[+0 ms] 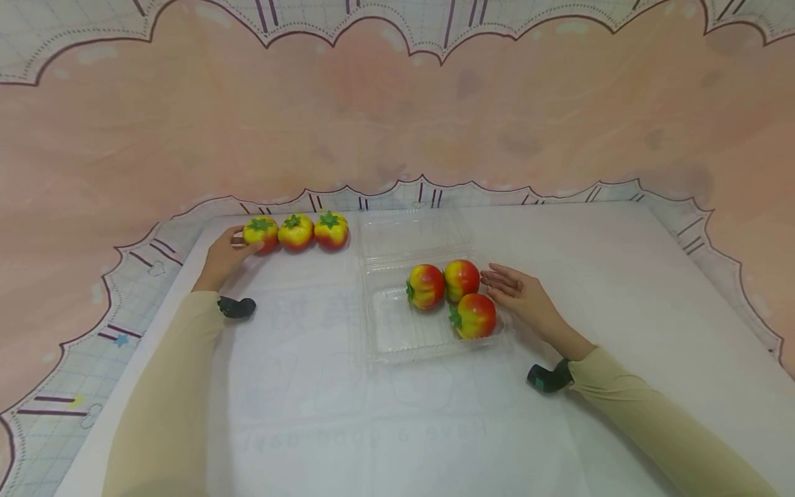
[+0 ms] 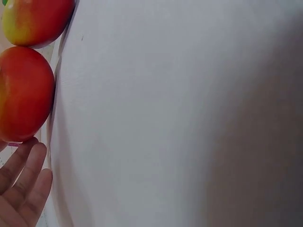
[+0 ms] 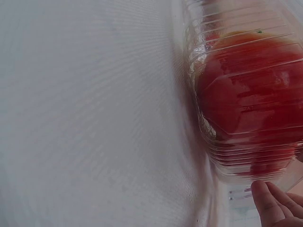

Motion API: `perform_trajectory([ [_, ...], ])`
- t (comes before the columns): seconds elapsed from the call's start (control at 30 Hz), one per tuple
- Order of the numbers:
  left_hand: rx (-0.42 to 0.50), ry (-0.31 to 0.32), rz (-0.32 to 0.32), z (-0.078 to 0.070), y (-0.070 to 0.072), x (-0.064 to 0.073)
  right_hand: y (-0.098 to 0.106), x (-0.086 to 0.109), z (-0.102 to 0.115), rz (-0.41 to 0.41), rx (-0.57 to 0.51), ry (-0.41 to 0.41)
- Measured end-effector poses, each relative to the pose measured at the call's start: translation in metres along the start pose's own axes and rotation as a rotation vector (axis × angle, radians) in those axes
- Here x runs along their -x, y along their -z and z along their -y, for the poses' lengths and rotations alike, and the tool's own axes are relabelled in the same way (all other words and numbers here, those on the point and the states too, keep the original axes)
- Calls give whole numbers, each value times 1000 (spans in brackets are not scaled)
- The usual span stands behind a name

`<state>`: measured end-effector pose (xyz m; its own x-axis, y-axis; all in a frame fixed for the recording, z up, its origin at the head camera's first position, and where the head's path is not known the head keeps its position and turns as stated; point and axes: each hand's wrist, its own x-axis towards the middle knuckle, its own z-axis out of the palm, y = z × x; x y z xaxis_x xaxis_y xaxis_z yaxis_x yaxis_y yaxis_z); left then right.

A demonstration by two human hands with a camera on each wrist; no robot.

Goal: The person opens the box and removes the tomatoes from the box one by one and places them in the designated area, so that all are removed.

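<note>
My left hand [image 1: 222, 259] is at the leftmost red-and-yellow tomato-like fruit [image 1: 261, 233], thumb along its front and fingertips at its far side. In the left wrist view, fingers [image 2: 29, 172] meet the end of that fruit [image 2: 26, 94]. Two similar fruits, a middle one [image 1: 296, 232] and a right one [image 1: 332, 230], sit beside it in a row, green tops up. My right hand [image 1: 524, 297] is by the right side of a clear plastic clamshell box [image 1: 397, 348], fingers loosely extended. Three such fruits [image 1: 426, 286] lie on their sides in it.
The box's clear lid [image 1: 415, 235] lies folded back behind its base. A white cloth [image 1: 298, 386] covers the table. Behind stands a patterned peach backdrop [image 1: 397, 117]. Dark wrist cameras [image 1: 236, 307] hang under both sleeves.
</note>
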<state>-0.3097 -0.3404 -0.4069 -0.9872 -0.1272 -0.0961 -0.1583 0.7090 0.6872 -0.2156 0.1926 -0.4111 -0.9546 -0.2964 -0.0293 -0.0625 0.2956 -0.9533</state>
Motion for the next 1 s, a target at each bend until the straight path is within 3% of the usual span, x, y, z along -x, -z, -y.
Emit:
perform_trajectory([
  [0.23, -25, 13, 47, 1, 5, 5, 1, -1, -1, 0, 7, -5],
  [0.4, -32, -14, 64, 4, 8, 6, 2, -2, -2, 1, 11, -3],
  [0.77, -5, -13, 39, 7, 8, 9, 1, -3, -3, 2, 31, 3],
  [1.0, 58, -52, -13, 12, 11, 13, 1, -3, -3, -1, 36, -1],
])
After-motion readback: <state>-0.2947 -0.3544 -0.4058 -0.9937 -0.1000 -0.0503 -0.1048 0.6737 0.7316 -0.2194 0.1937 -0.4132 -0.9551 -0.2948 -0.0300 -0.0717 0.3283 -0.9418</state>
